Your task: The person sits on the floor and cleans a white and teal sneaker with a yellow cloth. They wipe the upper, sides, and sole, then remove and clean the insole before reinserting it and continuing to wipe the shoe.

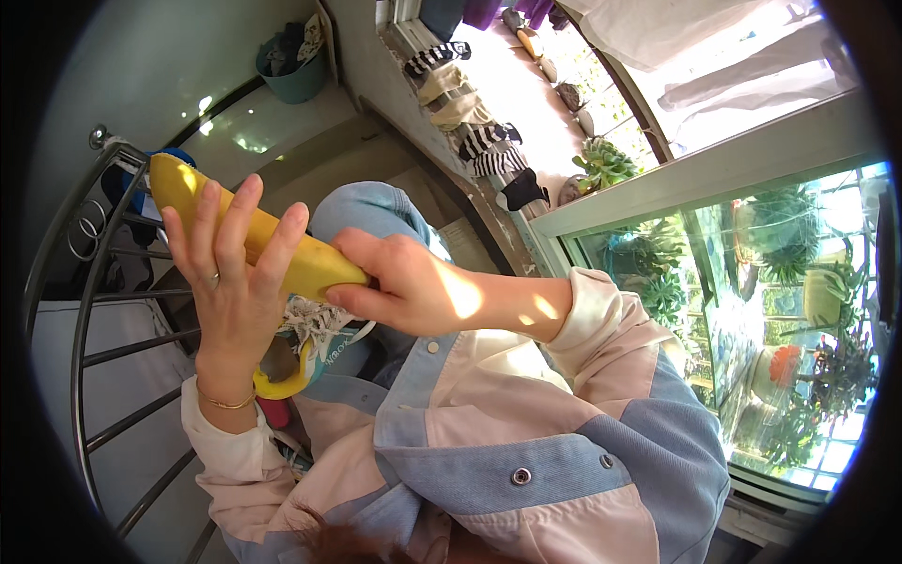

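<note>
My right hand (394,282) pinches the narrower end of a long yellow piece (310,264) between thumb and fingers. The piece looks like a shoe insole and slants up to the left, with a pale, fuzzy edge at its far rounded end. In front of it is my left hand (243,275), back towards me, with straight, spread fingers; its thumb is hidden. Whether those fingers press on the piece is hard to tell. Just below, near my lap, a laced shoe (328,324) with a yellow sole edge is partly covered by my hands.
A metal rack (130,349) with bars stands at my left. Socks (486,141) lie along the window ledge, beside stones (547,68) and a succulent (606,163). Behind glass at the right are potted plants (824,296). A blue-green bucket (294,79) holding dark cloth stands farther off.
</note>
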